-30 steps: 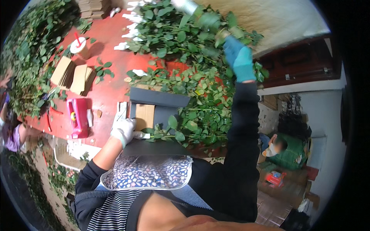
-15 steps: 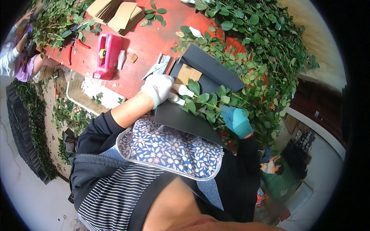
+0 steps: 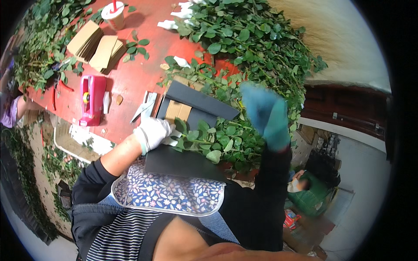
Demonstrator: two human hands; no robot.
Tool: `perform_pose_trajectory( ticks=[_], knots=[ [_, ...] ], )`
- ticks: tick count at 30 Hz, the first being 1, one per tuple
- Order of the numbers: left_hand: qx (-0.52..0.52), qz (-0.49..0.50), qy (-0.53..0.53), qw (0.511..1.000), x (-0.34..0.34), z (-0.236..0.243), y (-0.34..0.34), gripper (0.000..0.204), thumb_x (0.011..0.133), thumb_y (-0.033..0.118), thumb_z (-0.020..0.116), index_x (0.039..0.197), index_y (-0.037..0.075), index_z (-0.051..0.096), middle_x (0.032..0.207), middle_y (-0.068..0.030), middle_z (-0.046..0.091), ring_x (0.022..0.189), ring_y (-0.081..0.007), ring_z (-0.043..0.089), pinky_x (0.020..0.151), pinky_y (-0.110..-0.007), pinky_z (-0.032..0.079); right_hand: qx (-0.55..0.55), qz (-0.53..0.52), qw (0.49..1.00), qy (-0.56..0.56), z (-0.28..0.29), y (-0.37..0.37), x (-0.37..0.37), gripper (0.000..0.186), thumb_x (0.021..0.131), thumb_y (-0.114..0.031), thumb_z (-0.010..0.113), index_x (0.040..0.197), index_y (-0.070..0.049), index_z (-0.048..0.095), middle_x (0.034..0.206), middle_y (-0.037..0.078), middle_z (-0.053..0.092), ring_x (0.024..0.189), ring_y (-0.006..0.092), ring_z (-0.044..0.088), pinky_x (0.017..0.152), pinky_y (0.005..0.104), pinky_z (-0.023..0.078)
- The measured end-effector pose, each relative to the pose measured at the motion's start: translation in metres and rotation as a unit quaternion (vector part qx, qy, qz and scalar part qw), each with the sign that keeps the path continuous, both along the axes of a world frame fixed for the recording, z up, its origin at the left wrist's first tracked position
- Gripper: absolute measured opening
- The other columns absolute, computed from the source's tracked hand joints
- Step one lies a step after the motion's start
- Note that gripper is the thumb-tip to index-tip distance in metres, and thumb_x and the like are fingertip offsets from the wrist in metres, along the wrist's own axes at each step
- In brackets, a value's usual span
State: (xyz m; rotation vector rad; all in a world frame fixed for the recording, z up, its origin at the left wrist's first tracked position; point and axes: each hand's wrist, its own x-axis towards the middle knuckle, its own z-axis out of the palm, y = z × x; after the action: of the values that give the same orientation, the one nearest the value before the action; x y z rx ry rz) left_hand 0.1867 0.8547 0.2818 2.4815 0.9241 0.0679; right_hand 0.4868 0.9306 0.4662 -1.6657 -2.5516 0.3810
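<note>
My left hand (image 3: 152, 134), in a white glove, is closed at the white-wrapped heads of leafy stems (image 3: 213, 141); its fingers partly hide the heads. The stems lie across a folded black corrugated sheet (image 3: 200, 101), whose near flap (image 3: 183, 164) hangs over my lap. A tan cardboard piece (image 3: 177, 111) shows inside the sheet. My right hand (image 3: 266, 114), in a teal glove, is raised over the leaves to the right and smeared by motion, so its fingers cannot be read. Just beyond my left hand lies a silver metal hand tool (image 3: 146, 106).
On the red table (image 3: 130, 78) stand a pink tape dispenser (image 3: 91, 101), tan card stacks (image 3: 85, 40) and a cup with a red straw (image 3: 114, 16). Red-handled pliers (image 3: 55, 93) lie left. A big leafy heap (image 3: 248, 39) fills the far right. Other people are at both sides.
My right hand has lifted off the stems and moved up and away from me. The left hand stays at the wrapped heads. The whole view has shifted, bringing the cup in.
</note>
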Motion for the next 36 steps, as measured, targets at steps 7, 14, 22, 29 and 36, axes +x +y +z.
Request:
perform_pose_trajectory(
  ticks=[7, 14, 22, 29, 36],
  knots=[
    [-0.013, 0.038, -0.025, 0.999, -0.003, 0.007, -0.001, 0.038, 0.08, 0.032, 0.071, 0.108, 0.008, 0.065, 0.078, -0.0118, 0.067, 0.071, -0.0288, 0.067, 0.063, -0.04, 0.052, 0.143, -0.124, 0.935, -0.3, -0.137, 0.247, 0.015, 0.027, 0.089, -0.029, 0.058, 0.107, -0.011, 0.068, 0.108, 0.013, 0.069, 0.096, 0.0336, 0.066, 0.079, 0.0489, 0.053],
    [-0.019, 0.033, -0.03, 0.999, 0.001, 0.02, -0.001, 0.031, 0.086, 0.038, 0.063, 0.097, 0.009, 0.062, 0.074, -0.01, 0.065, 0.069, -0.0281, 0.067, 0.06, -0.043, 0.052, -0.024, -0.149, 0.98, -0.131, -0.123, 0.208, 0.03, 0.027, 0.092, -0.024, 0.058, 0.114, -0.01, 0.063, 0.114, 0.014, 0.065, 0.1, 0.0324, 0.065, 0.086, 0.0475, 0.052],
    [0.019, 0.01, 0.027, 0.999, -0.004, -0.011, -0.004, 0.03, 0.092, 0.021, 0.055, 0.118, 0.008, 0.061, 0.085, -0.0154, 0.069, 0.075, -0.0307, 0.07, 0.061, -0.042, 0.055, 0.191, 0.131, 0.962, -0.145, 0.006, -0.015, -0.046, 0.016, 0.08, -0.019, 0.063, 0.095, -0.016, 0.057, 0.085, 0.004, 0.057, 0.074, 0.0235, 0.062, 0.063, 0.0423, 0.048],
    [0.008, 0.091, -0.05, 0.995, -0.002, 0.009, 0.004, 0.019, 0.088, 0.021, 0.058, 0.101, 0.011, 0.068, 0.078, -0.012, 0.066, 0.077, -0.033, 0.066, 0.071, -0.045, 0.049, -0.005, 0.033, 0.988, -0.151, -0.037, -0.111, 0.024, 0.013, 0.079, -0.012, 0.061, 0.092, -0.012, 0.057, 0.084, 0.011, 0.058, 0.071, 0.0343, 0.061, 0.062, 0.0467, 0.047],
    [0.039, 0.073, -0.161, 0.984, -0.006, -0.011, 0.001, 0.021, 0.089, 0.022, 0.06, 0.105, 0.009, 0.065, 0.08, -0.0114, 0.065, 0.076, -0.0328, 0.066, 0.067, -0.043, 0.051, -0.116, 0.016, 0.982, -0.15, -0.111, -0.129, 0.064, 0.016, 0.08, -0.011, 0.064, 0.094, -0.012, 0.058, 0.087, 0.012, 0.062, 0.075, 0.0337, 0.064, 0.064, 0.045, 0.05]
  ],
)
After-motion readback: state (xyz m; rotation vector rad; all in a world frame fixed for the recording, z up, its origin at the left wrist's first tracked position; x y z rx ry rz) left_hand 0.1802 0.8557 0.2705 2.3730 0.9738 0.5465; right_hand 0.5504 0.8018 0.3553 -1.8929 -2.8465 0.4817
